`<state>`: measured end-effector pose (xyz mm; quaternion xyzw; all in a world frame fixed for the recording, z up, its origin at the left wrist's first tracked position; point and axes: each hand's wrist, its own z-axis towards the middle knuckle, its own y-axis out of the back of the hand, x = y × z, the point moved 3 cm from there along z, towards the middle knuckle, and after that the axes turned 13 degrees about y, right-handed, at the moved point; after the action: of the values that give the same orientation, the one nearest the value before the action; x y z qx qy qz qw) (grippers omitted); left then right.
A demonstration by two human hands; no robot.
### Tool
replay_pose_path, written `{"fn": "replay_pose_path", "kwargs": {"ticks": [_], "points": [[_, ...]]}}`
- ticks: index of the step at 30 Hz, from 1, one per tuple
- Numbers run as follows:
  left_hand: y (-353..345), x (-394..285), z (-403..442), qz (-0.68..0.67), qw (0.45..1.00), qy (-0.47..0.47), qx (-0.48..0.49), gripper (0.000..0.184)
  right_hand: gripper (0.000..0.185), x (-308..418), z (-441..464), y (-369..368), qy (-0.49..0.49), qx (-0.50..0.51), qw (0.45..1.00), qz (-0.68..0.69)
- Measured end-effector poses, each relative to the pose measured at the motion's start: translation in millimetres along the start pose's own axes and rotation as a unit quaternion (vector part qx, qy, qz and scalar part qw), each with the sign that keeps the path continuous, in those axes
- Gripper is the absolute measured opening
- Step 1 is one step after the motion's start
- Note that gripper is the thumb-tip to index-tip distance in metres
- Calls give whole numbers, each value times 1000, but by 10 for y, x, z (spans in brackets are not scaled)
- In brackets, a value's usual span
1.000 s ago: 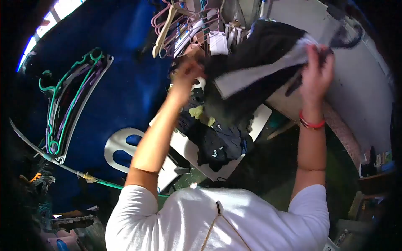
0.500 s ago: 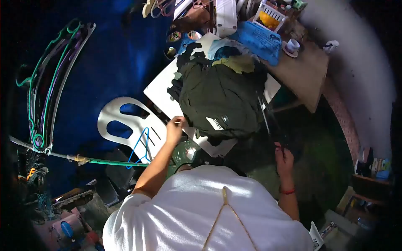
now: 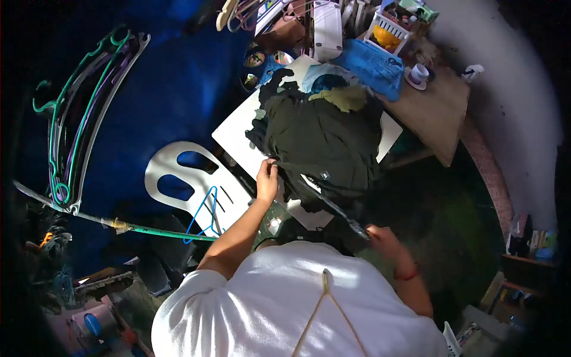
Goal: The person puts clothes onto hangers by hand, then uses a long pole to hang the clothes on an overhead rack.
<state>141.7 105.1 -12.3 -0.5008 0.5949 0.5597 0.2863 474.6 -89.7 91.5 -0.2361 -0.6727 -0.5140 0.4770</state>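
A dark green garment (image 3: 321,140) with a small label lies bunched on a white tabletop (image 3: 235,134). My left hand (image 3: 267,181) pinches its near left edge and lifts the cloth a little. In my right hand (image 3: 386,243), closed fingers grip the near end of a dark grey hanger (image 3: 344,215). The hanger is thin and blurred by motion, so its full shape is unclear. Its far end meets the front of the garment; I cannot tell whether it lies inside or on top.
A white plastic chair (image 3: 169,169) with a blue hanger (image 3: 205,217) stands at the left. A green pole (image 3: 160,231) crosses there, with several hangers (image 3: 89,113) on it. Behind the garment are a blue bag (image 3: 375,68), a white basket (image 3: 389,30) and a cup (image 3: 419,73).
My left hand has moved forward onto the garment's edge and taken hold of it. My right hand has swung left and inward, bringing the hanger against the garment's front.
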Motion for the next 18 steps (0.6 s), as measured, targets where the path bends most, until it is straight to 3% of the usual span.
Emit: {"fn": "replay_pose_path", "kwargs": {"ticks": [3,6,9,12,16,18], "points": [[11,-476,-151,-40,999,-20,11,18,20,297,230,-25,-10,46,999,-10],[12,-904,-280,61,992,-113,15,17,21,521,443,-69,-34,-21,998,47],[-10,-1102,-330,117,973,-197,-6,18,23,570,619,-127,-93,-60,994,21],[-38,-1442,-457,126,958,-256,-1,17,24,533,815,-253,1,-129,991,40],[-17,-2028,-750,125,923,-350,94,21,21,623,1017,-6,44,-204,976,63],[140,-2484,-736,126,871,-468,84,26,21,809,1008,373,69,-236,969,32]]}}
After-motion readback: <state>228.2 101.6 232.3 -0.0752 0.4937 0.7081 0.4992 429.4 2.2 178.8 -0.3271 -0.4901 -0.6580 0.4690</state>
